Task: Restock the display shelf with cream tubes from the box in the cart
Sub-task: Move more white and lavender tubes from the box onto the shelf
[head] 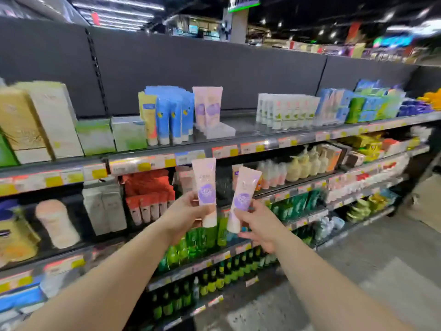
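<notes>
A person stands before a store display shelf (262,136), both bare arms raised. The left hand (183,215) pinches a pink cream tube (205,191) near its white cap, thumb and fingers curled round it; the right hand (259,224) grips a second pink tube (242,199) the same way. Both tubes are held cap-down, labels facing the viewer, probably so they can be stood on their caps like the matching pink tubes (207,108) already on the top shelf. A bare gap (243,123) lies just right of those, beside a clear plastic divider (219,131). The box and the cart are out of view. Price labels and tube print are too blurred to read.
</notes>
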Motion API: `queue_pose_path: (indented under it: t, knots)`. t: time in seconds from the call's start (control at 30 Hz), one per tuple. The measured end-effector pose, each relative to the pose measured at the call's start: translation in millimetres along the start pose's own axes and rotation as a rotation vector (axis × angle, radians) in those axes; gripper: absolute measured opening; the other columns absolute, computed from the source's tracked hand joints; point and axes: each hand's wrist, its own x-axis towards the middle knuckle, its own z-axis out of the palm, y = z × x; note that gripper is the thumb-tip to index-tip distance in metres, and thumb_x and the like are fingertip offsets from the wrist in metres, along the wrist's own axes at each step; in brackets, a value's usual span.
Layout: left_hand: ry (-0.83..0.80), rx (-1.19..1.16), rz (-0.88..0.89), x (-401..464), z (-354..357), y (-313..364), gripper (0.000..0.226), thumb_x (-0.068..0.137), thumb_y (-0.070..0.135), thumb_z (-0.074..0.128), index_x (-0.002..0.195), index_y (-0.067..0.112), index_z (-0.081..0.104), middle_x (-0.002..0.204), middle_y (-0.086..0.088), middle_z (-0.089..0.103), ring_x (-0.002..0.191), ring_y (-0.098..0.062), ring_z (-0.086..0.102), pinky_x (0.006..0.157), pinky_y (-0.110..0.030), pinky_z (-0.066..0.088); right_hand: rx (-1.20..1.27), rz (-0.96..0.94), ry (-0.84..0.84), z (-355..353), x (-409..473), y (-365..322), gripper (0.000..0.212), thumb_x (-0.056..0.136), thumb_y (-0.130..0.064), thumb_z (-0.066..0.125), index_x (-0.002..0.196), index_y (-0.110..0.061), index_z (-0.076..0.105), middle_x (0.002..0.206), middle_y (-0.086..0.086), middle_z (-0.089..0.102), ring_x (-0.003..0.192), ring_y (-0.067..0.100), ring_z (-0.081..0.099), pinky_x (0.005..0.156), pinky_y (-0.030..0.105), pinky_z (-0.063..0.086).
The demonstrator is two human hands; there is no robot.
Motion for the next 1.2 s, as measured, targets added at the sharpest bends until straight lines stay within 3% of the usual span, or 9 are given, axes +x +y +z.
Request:
queue_pose_path:
  t: [0.13,0.27,0.47,0.53,0.63,0.8,0.9,1.03,1.2]
  knots:
    - [-0.034,0.062,0.036,31,20,22,0.031,0.085,0.003,0.069,0.115,0.002,0.06,0.11,-0.021,0.069,0.094,-0.031,0.069,0.079,-0.041,0.057,0.05,-0.049,0.044,-23,20,-19,0.025,0.091,-0.015,0.065,0.114,-0.015,0.056,0.118,0.01,0.063,0.092,0.02,0.066,0.067,0.032,0.055]
    - [-0.035,0.1,0.118,63,23,50,0.02,0.089,0.003,0.064,0.109,0.003,0.06,0.096,-0.012,0.071,0.076,-0.016,0.07,0.062,-0.024,0.054,-0.014,-0.147,0.036,-34,58,-54,0.026,0.09,-0.016,0.066,0.113,-0.013,0.055,0.111,0.014,0.065,0.086,0.025,0.065,0.066,0.033,0.052]
    - [0.012,0.132,0.253,117,-2,109,0.017,0.089,0.01,0.066,0.105,0.011,0.062,0.1,-0.007,0.073,0.093,-0.021,0.071,0.077,-0.034,0.058,-0.101,-0.343,0.051,-37,129,-136,0.026,0.088,-0.018,0.068,0.111,-0.016,0.057,0.102,0.01,0.066,0.083,0.022,0.064,0.08,0.044,0.057]
    - [0.03,0.141,0.268,135,-15,121,0.024,0.088,0.01,0.067,0.111,0.009,0.06,0.103,-0.008,0.073,0.094,-0.023,0.071,0.081,-0.037,0.058,-0.171,-0.41,0.076,-37,154,-159,0.027,0.085,-0.024,0.071,0.109,-0.018,0.06,0.097,0.008,0.069,0.077,0.02,0.064,0.071,0.037,0.056]
    - [0.081,0.149,0.292,156,-33,128,0.026,0.087,0.009,0.068,0.111,0.01,0.059,0.1,-0.01,0.074,0.092,-0.024,0.072,0.079,-0.038,0.058,-0.257,-0.512,0.155,-36,192,-184,0.032,0.078,-0.033,0.074,0.104,-0.02,0.063,0.094,0.001,0.071,0.081,0.018,0.066,0.072,0.031,0.052]
    - [0.158,0.147,0.275,169,-46,127,0.03,0.08,0.017,0.074,0.108,0.013,0.062,0.098,-0.009,0.073,0.088,-0.02,0.072,0.07,-0.028,0.058,-0.247,-0.521,0.241,-30,252,-201,0.019,0.084,-0.02,0.071,0.1,-0.014,0.062,0.087,-0.004,0.067,0.073,0.011,0.061,0.066,0.026,0.048]
    - [0.205,0.242,0.271,171,-45,127,0.033,0.077,0.026,0.076,0.106,0.021,0.063,0.096,0.0,0.075,0.087,-0.013,0.072,0.075,-0.029,0.058,-0.273,-0.504,0.245,-24,281,-208,0.023,0.085,-0.019,0.071,0.105,-0.015,0.061,0.096,-0.005,0.068,0.084,0.011,0.063,0.077,0.029,0.052]
    - [0.296,0.31,0.245,176,-41,126,0.037,0.073,0.035,0.076,0.107,0.025,0.063,0.097,0.007,0.074,0.089,-0.008,0.071,0.084,-0.034,0.056,-0.417,-0.51,0.162,-18,310,-212,0.022,0.086,-0.022,0.07,0.102,-0.021,0.055,0.09,-0.009,0.062,0.079,0.008,0.059,0.065,0.018,0.046]
    - [0.42,0.245,0.223,183,-31,123,0.034,0.076,0.027,0.076,0.107,0.023,0.063,0.094,0.006,0.075,0.087,-0.01,0.072,0.079,-0.033,0.058,-0.609,-0.47,0.027,-18,335,-207,0.024,0.089,-0.027,0.067,0.108,-0.024,0.053,0.098,-0.009,0.06,0.077,0.005,0.054,0.063,0.015,0.041]
